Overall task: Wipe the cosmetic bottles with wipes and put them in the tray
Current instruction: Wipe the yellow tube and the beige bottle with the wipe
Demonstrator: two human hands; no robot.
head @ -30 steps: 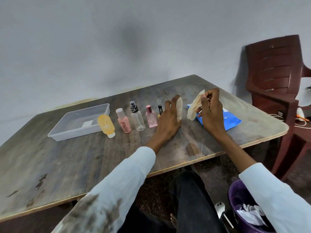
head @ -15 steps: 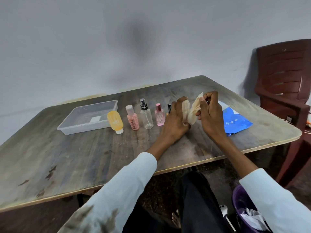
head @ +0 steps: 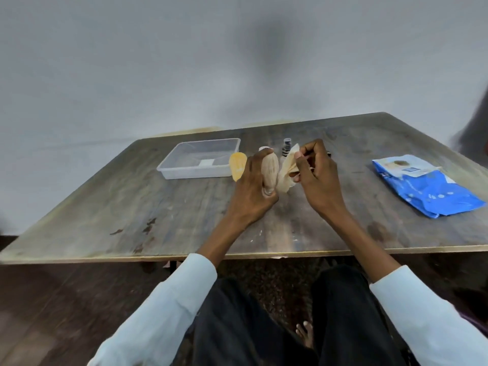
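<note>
Both hands meet above the wooden table. Left hand grips a beige tube bottle; right hand pinches a wipe beside it. Left of them lies the clear tray, a yellow bottle nearer; behind, seemingly a spray bottle.

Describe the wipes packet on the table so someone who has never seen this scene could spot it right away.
Start at the worn wooden table and look to its right end, well apart from the person's hands and the clear plastic tray. There lies a crumpled blue plastic wipes packet, flat on the tabletop. It is the only blue thing on the table, with a pale printed top.
</note>
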